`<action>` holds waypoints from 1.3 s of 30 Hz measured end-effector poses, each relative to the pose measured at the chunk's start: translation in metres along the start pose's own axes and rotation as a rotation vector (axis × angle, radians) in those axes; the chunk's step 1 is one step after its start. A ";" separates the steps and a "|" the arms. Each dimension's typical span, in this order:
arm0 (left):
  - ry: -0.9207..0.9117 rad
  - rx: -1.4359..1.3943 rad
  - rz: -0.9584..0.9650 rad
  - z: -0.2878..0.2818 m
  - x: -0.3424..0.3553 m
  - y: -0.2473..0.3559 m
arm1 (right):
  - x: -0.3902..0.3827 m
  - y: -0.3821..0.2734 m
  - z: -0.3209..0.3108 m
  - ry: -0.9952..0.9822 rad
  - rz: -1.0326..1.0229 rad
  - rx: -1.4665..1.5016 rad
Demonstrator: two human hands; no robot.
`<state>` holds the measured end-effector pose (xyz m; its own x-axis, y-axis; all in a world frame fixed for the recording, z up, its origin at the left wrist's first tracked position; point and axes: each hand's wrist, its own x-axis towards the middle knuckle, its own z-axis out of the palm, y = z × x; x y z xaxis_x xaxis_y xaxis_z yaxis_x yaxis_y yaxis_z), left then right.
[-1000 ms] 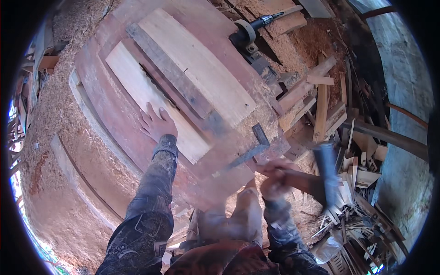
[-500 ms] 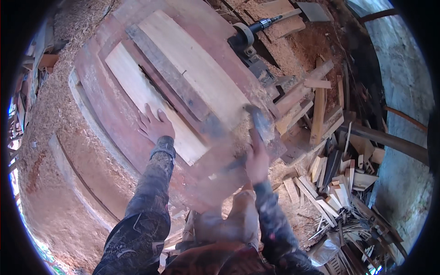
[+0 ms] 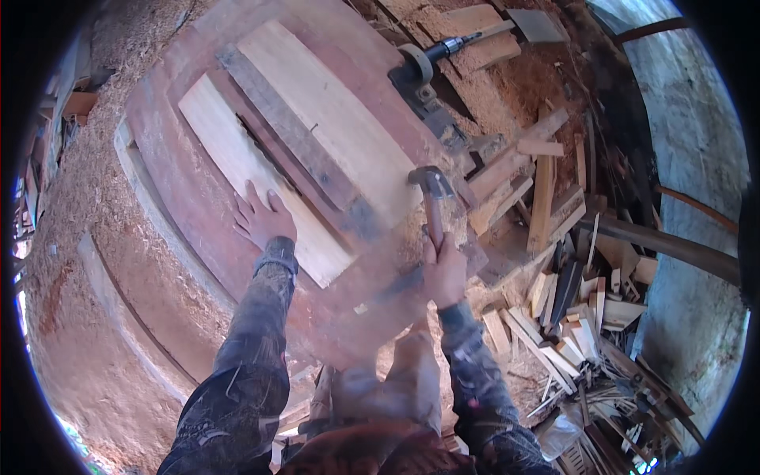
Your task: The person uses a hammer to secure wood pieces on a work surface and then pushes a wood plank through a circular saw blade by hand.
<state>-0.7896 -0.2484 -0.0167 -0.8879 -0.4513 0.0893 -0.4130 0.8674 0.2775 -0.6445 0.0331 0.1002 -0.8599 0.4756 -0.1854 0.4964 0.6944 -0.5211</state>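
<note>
My left hand (image 3: 267, 220) lies with fingers spread on a narrow pale board (image 3: 324, 257) and the reddish, dusty bench top (image 3: 166, 150). My right hand (image 3: 445, 273) grips the wooden handle of a hammer, whose dark head (image 3: 430, 182) is over the near right end of a wider pale board (image 3: 317, 103). A grey weathered strip (image 3: 269, 111) runs along that wider board's left side. Beside my right hand a dark flat bar (image 3: 396, 286) lies under hazy dust, partly hidden.
A dark machine with a chuck (image 3: 431, 59) is at the bench's upper right. Offcuts (image 3: 586, 332) are heaped on the right, beside a pale sheet wall (image 3: 697, 332). Sawdust (image 3: 71, 285) covers the left side, along with a curved-looking ledge.
My right hand and the hammer have swung from lower right up and leftward to the end of the wider board. My left hand stays on the narrow board, appearing slightly shifted left.
</note>
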 end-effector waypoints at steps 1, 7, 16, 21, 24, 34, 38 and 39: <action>0.011 0.021 -0.009 -0.001 0.005 -0.006 | 0.003 -0.023 -0.014 -0.032 0.025 0.088; -0.003 0.055 0.003 0.000 -0.005 -0.005 | -0.021 -0.007 -0.014 0.172 -0.160 0.254; 0.022 0.076 -0.020 0.000 0.000 -0.009 | -0.064 0.041 -0.032 -0.205 -0.437 0.023; 0.044 0.004 0.008 0.000 0.001 -0.012 | -0.084 0.041 0.009 -0.570 -0.937 -0.213; 0.029 -0.018 -0.037 -0.006 -0.001 -0.015 | -0.077 0.029 0.033 -0.600 -1.024 -0.174; 0.031 -0.044 -0.023 -0.001 0.000 -0.022 | 0.317 0.020 -0.005 -0.134 -0.706 -0.510; 0.035 -0.121 -0.040 -0.002 0.002 -0.008 | 0.456 -0.008 0.038 0.006 -1.016 -0.655; 0.036 -0.112 -0.066 0.000 0.000 -0.011 | 0.482 -0.015 0.057 -0.002 -1.094 -0.859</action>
<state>-0.7852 -0.2577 -0.0193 -0.8507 -0.5159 0.1007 -0.4436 0.8074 0.3891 -1.0735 0.2209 -0.0291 -0.8542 -0.5194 -0.0219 -0.5056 0.8201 0.2681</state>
